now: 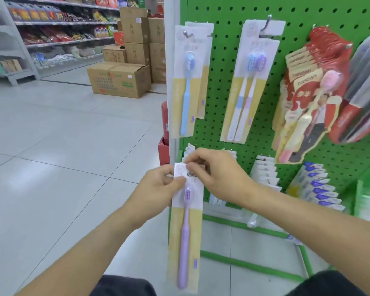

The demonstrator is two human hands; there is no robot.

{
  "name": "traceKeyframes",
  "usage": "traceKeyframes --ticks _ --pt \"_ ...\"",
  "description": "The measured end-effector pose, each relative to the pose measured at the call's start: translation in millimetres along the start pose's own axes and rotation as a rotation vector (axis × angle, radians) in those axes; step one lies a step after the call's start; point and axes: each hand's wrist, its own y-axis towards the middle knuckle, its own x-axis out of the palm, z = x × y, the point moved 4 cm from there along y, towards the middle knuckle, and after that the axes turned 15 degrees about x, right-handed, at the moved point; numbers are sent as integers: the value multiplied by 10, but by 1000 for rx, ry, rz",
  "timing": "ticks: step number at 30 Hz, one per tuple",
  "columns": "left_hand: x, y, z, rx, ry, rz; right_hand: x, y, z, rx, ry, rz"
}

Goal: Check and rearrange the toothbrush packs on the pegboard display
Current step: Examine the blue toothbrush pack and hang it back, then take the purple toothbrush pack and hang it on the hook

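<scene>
A purple toothbrush pack (185,227) hangs low in the middle of the frame, off the board, its long card dangling straight down in front of the lower left edge of the green pegboard (226,86). Both hands hold it by its top end. The left hand (158,189) pinches the upper left corner of the card between thumb and fingers; the right hand (214,174) has its fingers curled over the hang-hole area at the top, where a small dark hook or hole shows between the fingertips, though which it is cannot be told.

Judging by this, the job is midway: this one pack is in hand, either being checked or being lined up for a peg, and it is not yet settled on the board.

Above it, in the upper middle of the frame, a blue toothbrush pack (187,86) hangs on a peg at the board's left edge with another card behind it. Just to the right a two-brush pack (247,90) hangs tilted, with a card behind it sitting higher on the hook. These look hung but not tidy. Further right, a thick bunch of red packs (314,97) crowds one peg, and white and blue boxes (316,186) fill the lower right rows.

Stacked cardboard boxes (118,80) stand on the floor in the upper left.
</scene>
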Motion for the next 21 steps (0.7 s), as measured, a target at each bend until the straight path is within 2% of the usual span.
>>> traceKeyframes --ticks 2,8,14,18,21 --pt "180 -4 -193 -31 42 -90 111 -134 366 168 118 -29" --pt "565 -19 -605 -127 47 -142 371 -481 1140 515 360 -181" --pt "812 45 -805 -215 -15 -174 370 -563 1370 511 423 -218" --pt "880 115 -851 -216 -33 -131 294 -604 1460 542 526 -328" --pt "964 156 -884 -246 -67 -166 185 -604 1507 529 537 -312"
